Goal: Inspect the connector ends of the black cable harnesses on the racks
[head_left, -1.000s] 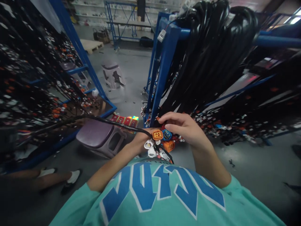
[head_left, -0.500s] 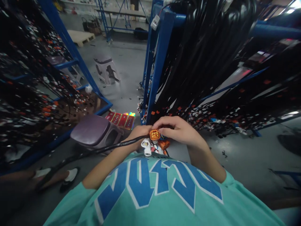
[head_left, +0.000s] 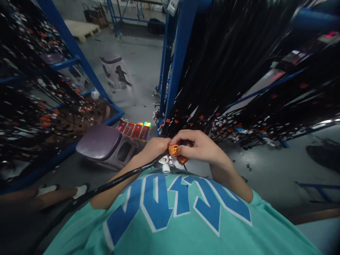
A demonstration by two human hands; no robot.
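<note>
My right hand [head_left: 195, 145] pinches an orange connector [head_left: 174, 150] between thumb and fingers, in front of my chest. Just left of it, my left hand [head_left: 156, 148] is closed around the end of a black cable bundle [head_left: 127, 174], which runs down to the lower left. Below the orange connector hang white connectors [head_left: 165, 165] and a darker orange piece [head_left: 182, 159]. The fingertips of my left hand are partly hidden behind the cable and connector.
Blue racks with hanging black harnesses stand left [head_left: 66, 35] and right [head_left: 180, 53]. A purple-topped stool [head_left: 99, 141] is at the left, near red packages [head_left: 134, 131]. Another stool [head_left: 117, 72] stands farther off. A person's legs [head_left: 57, 198] show at lower left.
The orange connector has turned a little in my fingers. The surroundings have shifted slightly up and left in the view. Both hands remain close together.
</note>
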